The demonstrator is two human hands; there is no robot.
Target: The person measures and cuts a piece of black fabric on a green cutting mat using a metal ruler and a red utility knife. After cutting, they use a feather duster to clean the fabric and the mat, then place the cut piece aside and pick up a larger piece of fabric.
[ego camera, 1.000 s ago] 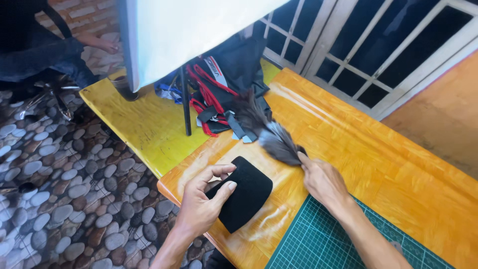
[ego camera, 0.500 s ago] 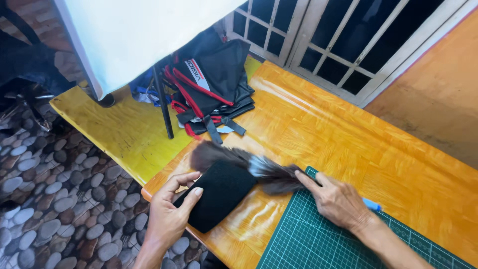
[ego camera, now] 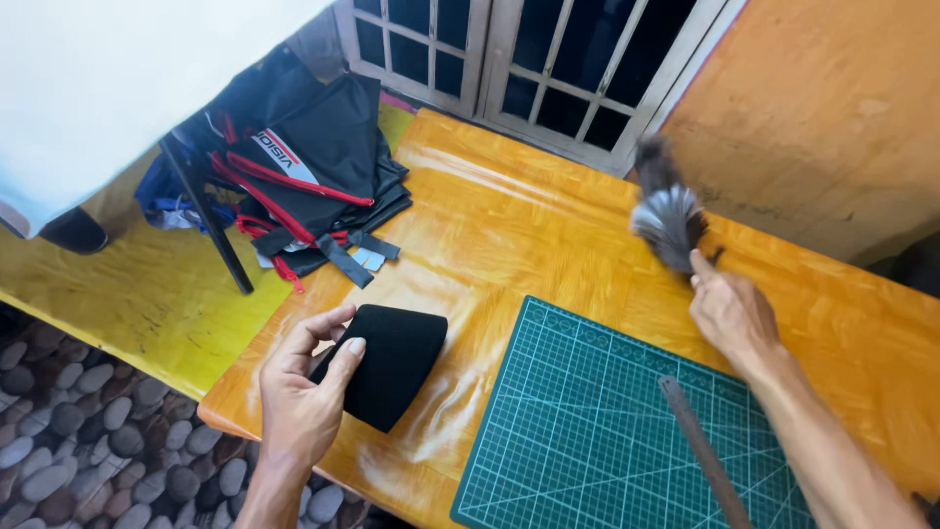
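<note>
My left hand (ego camera: 308, 387) grips the near edge of a flat black piece of fabric (ego camera: 392, 362) that lies on the orange wooden table (ego camera: 509, 225), close to its left corner. My right hand (ego camera: 729, 313) holds a grey and black feather duster (ego camera: 666, 211) by its handle, raised over the far right part of the table, its feathers blurred. A green cutting mat (ego camera: 597, 421) lies between my two hands.
A metal ruler (ego camera: 700, 451) rests on the mat's right side. Black bags with red straps (ego camera: 304, 167) are piled on a yellow bench (ego camera: 137, 304) at the left, under a white board (ego camera: 117, 69). A barred window (ego camera: 529, 59) stands behind. Pebble floor (ego camera: 88, 441) below.
My right hand has swung the feather duster from above the black fabric to the far right of the table. My left hand has kept hold of the fabric.
</note>
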